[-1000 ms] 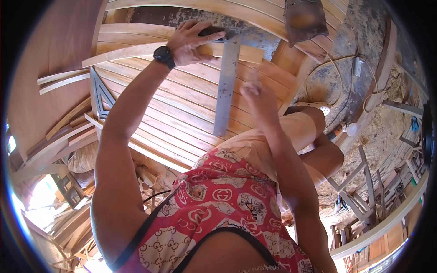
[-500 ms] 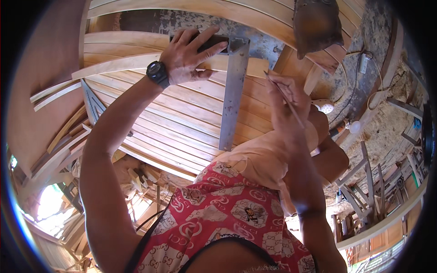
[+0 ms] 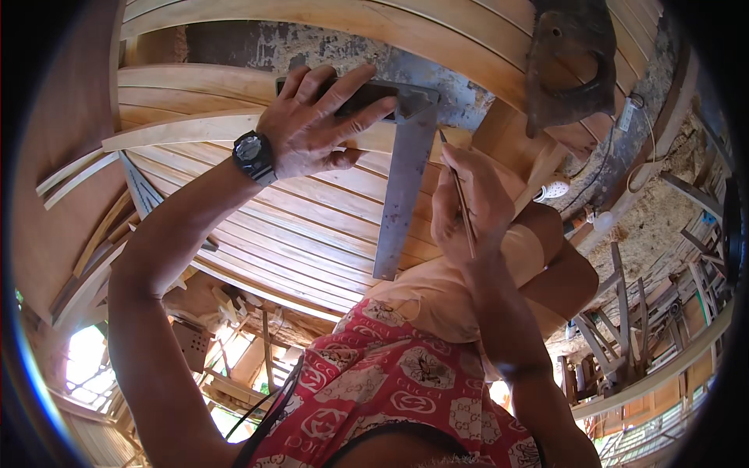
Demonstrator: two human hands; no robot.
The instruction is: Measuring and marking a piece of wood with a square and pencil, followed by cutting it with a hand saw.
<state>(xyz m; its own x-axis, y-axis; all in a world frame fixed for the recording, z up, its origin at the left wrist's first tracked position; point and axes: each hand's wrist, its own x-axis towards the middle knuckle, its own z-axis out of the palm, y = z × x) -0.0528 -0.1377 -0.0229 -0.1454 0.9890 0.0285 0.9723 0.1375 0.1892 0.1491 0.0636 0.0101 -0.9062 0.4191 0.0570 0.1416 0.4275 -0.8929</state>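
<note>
Looks like a woodworking workshop, to judge by the broad slatted wooden panel (image 3: 312,226), the metal square (image 3: 402,195) laid across a wooden strip (image 3: 179,129), the pencil (image 3: 463,214) and the dark saw handle (image 3: 581,23) over further slatted boards (image 3: 476,47). Shows also in the loose timber pieces (image 3: 622,304) jumbled off to the right and the ground (image 3: 655,234) strewn with apparent sawdust.
</note>
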